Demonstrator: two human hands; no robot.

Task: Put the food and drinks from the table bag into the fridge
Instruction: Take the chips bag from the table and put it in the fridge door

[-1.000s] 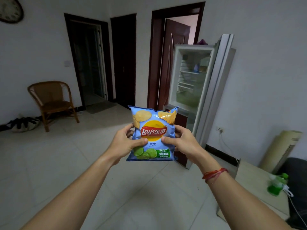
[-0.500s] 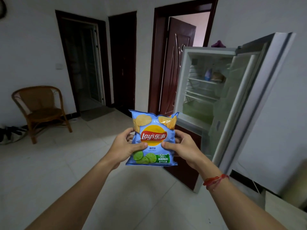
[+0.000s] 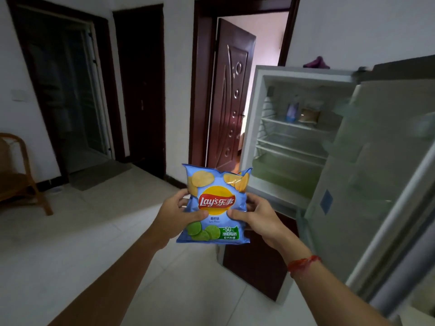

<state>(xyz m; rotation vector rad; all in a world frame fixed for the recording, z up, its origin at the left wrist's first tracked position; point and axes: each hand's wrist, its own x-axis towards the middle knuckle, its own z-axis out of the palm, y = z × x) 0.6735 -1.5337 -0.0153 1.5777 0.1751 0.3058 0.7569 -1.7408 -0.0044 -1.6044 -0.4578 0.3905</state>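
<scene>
Chip bag (image 3: 215, 205) is centre frame, pinched at its sides between thumb and curled fingers of left hand (image 3: 175, 216) and right hand (image 3: 261, 222). Fridge (image 3: 255, 118) stands open at right, two packs (image 3: 309, 116) already shelved up top; this bag isn't in yet.

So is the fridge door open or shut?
Open: the fridge door stands swung out wide, and the shelves inside show.

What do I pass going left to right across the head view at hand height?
wicker chair → left hand → chip bag → right hand → open fridge door
</scene>
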